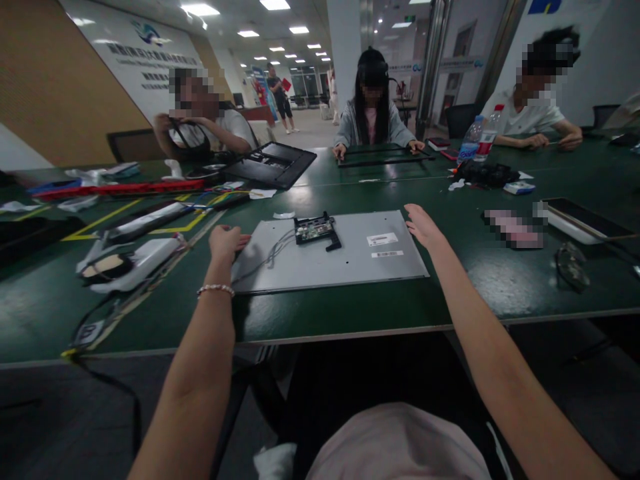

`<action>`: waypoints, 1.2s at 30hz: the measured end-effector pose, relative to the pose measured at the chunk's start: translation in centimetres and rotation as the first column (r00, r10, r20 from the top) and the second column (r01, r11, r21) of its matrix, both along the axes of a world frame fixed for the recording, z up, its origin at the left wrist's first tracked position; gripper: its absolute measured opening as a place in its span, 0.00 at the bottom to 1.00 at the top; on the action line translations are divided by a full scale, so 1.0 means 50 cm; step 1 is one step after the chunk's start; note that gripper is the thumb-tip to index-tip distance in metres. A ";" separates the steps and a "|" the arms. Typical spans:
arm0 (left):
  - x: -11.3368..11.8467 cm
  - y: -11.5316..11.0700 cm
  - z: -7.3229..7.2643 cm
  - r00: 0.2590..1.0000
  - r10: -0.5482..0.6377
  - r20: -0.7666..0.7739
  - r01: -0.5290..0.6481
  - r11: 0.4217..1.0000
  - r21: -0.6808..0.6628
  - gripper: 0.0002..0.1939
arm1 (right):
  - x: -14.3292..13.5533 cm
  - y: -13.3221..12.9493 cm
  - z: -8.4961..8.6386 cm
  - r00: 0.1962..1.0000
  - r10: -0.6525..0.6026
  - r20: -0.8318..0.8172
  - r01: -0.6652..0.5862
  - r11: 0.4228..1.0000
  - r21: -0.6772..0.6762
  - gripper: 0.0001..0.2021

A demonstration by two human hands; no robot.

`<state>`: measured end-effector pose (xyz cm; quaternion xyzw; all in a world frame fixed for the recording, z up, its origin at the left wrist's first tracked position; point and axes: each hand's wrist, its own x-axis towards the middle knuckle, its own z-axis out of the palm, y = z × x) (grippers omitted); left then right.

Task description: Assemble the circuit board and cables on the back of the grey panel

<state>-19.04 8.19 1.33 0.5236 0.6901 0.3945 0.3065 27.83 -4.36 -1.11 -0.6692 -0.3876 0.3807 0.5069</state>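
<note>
A flat silver-grey display panel point(330, 267) lies on the green table in front of me, with two white labels on its right part. On top of it rests a small circuit board in a black bracket point(315, 230), and thin grey cables point(276, 250) run from the board toward the panel's left edge. My left hand point(226, 241), beaded bracelet at the wrist, is at the panel's left edge with its fingers pointing inward. Alongside the upper right corner is my right hand point(423, 225), fingers stretched out. Neither hand visibly grips the panel.
A black frame part point(280, 163) lies beyond the panel. Across the table a person holds a thin black frame point(385, 161); two others sit at the sides. White tools point(145, 263) and wires lie left; bottles point(485, 137) and a tablet-like device point(585, 220) stand or lie right.
</note>
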 end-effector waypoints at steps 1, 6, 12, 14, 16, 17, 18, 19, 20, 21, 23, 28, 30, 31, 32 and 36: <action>0.005 0.001 -0.001 1.000 0.020 0.016 -0.020 1.000 -0.006 0.22 | 0.004 0.001 -0.001 0.999 -0.015 0.053 0.015 1.000 -0.006 0.29; 0.029 0.001 -0.002 0.995 0.005 0.102 0.001 0.998 -0.058 0.17 | 0.023 0.006 -0.009 0.942 -0.077 0.325 0.088 0.996 -0.017 0.30; 0.065 -0.015 -0.002 0.957 -0.116 0.267 0.144 0.986 -0.088 0.18 | 0.038 -0.003 -0.020 0.826 -0.067 0.560 0.158 0.981 -0.116 0.32; 0.079 -0.023 0.000 0.934 -0.166 0.315 0.207 0.973 -0.101 0.18 | 0.040 -0.008 -0.024 0.792 -0.050 0.609 0.181 0.971 -0.156 0.32; 0.092 -0.029 0.002 0.914 -0.201 0.352 0.259 0.957 -0.127 0.16 | 0.043 -0.012 -0.029 0.772 -0.027 0.636 0.189 0.964 -0.188 0.32; 0.097 -0.031 0.003 0.907 -0.212 0.364 0.279 0.950 -0.141 0.16 | 0.046 -0.013 -0.033 0.764 -0.014 0.645 0.189 0.961 -0.203 0.32; 0.102 -0.033 0.004 0.901 -0.221 0.373 0.294 0.944 -0.150 0.17 | 0.048 -0.014 -0.036 0.756 -0.001 0.654 0.189 0.958 -0.218 0.32; 0.107 -0.034 0.005 0.897 -0.232 0.378 0.308 0.939 -0.155 0.18 | 0.051 -0.015 -0.040 0.746 0.011 0.666 0.190 0.955 -0.229 0.32; 0.111 -0.036 0.006 0.893 -0.243 0.378 0.320 0.934 -0.156 0.19 | 0.053 -0.016 -0.044 0.733 0.020 0.680 0.195 0.951 -0.238 0.32; 0.115 -0.037 0.006 0.891 -0.258 0.375 0.333 0.930 -0.153 0.20 | 0.056 -0.017 -0.048 0.719 0.029 0.695 0.199 0.949 -0.245 0.31; 0.121 -0.041 0.006 0.888 -0.281 0.365 0.351 0.926 -0.140 0.21 | 0.059 -0.020 -0.055 0.691 0.043 0.721 0.206 0.945 -0.253 0.31; 0.126 -0.049 0.004 0.883 -0.318 0.346 0.378 0.918 -0.119 0.20 | 0.054 -0.027 -0.061 0.648 0.071 0.758 0.203 0.944 -0.262 0.29; 0.128 -0.050 0.004 0.882 -0.328 0.339 0.385 0.916 -0.115 0.20 | 0.048 -0.026 -0.059 0.642 0.077 0.763 0.177 0.953 -0.245 0.28; 0.129 -0.051 0.004 0.882 -0.330 0.336 0.386 0.916 -0.115 0.20 | 0.045 -0.025 -0.058 0.639 0.083 0.765 0.156 0.959 -0.235 0.28; 0.131 -0.051 0.004 0.884 -0.327 0.333 0.383 0.917 -0.116 0.20 | 0.042 -0.024 -0.058 0.635 0.093 0.767 0.133 0.965 -0.227 0.28; 0.136 -0.050 0.003 0.895 -0.315 0.314 0.366 0.924 -0.115 0.21 | 0.037 -0.021 -0.060 0.618 0.155 0.771 0.069 0.966 -0.250 0.28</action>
